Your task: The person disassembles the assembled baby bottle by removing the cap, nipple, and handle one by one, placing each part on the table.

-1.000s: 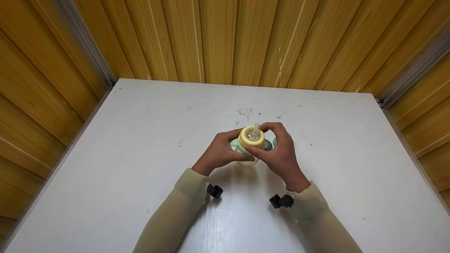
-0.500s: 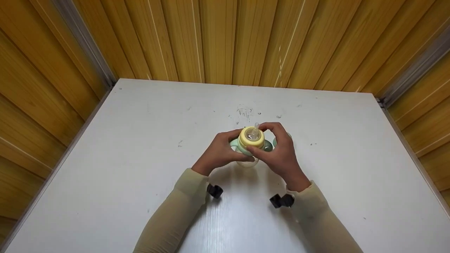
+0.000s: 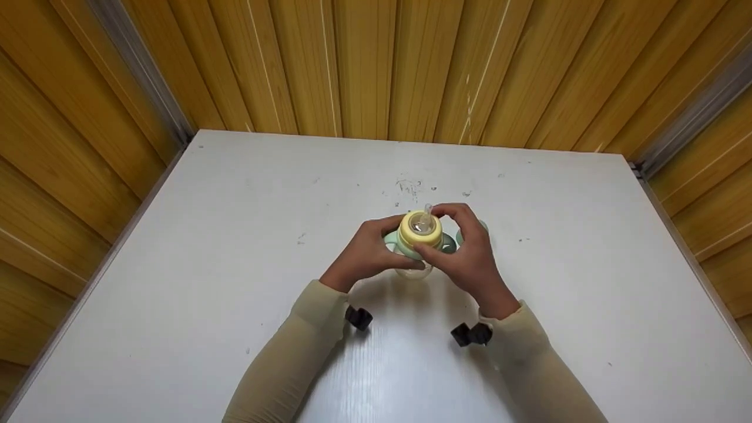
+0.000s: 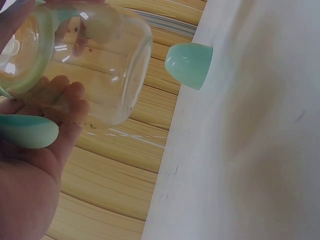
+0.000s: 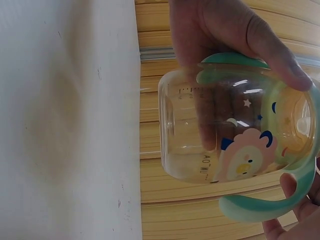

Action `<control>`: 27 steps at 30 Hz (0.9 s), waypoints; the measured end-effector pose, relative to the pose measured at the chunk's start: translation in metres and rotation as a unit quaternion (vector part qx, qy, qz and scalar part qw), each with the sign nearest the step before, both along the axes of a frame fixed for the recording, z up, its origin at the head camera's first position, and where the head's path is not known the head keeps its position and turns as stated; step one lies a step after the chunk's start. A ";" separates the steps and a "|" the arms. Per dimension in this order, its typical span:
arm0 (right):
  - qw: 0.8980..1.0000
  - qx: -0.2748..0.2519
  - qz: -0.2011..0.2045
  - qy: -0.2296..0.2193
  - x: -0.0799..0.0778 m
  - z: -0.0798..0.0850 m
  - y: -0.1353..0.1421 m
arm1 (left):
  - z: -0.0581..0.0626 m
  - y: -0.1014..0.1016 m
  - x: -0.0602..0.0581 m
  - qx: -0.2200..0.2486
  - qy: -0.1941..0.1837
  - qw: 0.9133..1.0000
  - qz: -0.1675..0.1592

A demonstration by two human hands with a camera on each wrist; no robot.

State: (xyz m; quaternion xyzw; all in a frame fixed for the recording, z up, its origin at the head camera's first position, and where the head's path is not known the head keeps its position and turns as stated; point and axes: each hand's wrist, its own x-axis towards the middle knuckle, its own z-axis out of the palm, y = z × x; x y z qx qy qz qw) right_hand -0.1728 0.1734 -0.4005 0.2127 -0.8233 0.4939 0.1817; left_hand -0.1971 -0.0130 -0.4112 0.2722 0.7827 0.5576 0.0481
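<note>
A clear baby bottle (image 5: 190, 130) with a yellow collar (image 3: 420, 238), a clear teat (image 3: 427, 218) and two green handles (image 5: 265, 205) is held upright over the white table. My left hand (image 3: 371, 252) grips it from the left, fingers by one handle and thumb across the front of the body. From the right, my right hand (image 3: 467, 252) holds the collar, its thumb at the front and its fingers behind. A cartoon animal print shows on the bottle in the right wrist view. Beyond the bottle, a green dome-shaped cap (image 4: 190, 65) stands on the table, partly hidden by my right hand in the head view.
The white table (image 3: 282, 194) has small scuffs and dark marks. Yellow wood-look panels (image 3: 364, 70) rise behind it and at both sides, with grey metal posts at the corners.
My right thumb has shifted slightly to the right along the yellow collar. Both hands keep their hold and the bottle stays in nearly the same place.
</note>
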 end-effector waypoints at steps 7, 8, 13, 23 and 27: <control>1.000 -0.002 -0.003 0.001 -0.003 -0.006 0.001 | 0.000 0.000 0.000 -0.002 0.000 1.000 0.003; 1.000 -0.001 -0.006 0.003 -0.003 -0.006 0.001 | 0.000 -0.001 0.000 -0.001 0.000 1.000 0.003; 1.000 0.009 -0.026 0.011 -0.003 -0.007 0.001 | 0.000 0.000 0.000 -0.001 0.001 1.000 0.004; 0.998 0.017 -0.047 0.027 -0.004 -0.008 -0.001 | -0.001 0.000 0.000 -0.006 0.000 1.000 0.005; 0.998 0.015 -0.045 0.028 -0.004 -0.007 -0.001 | -0.001 0.000 0.000 -0.001 -0.003 1.000 0.004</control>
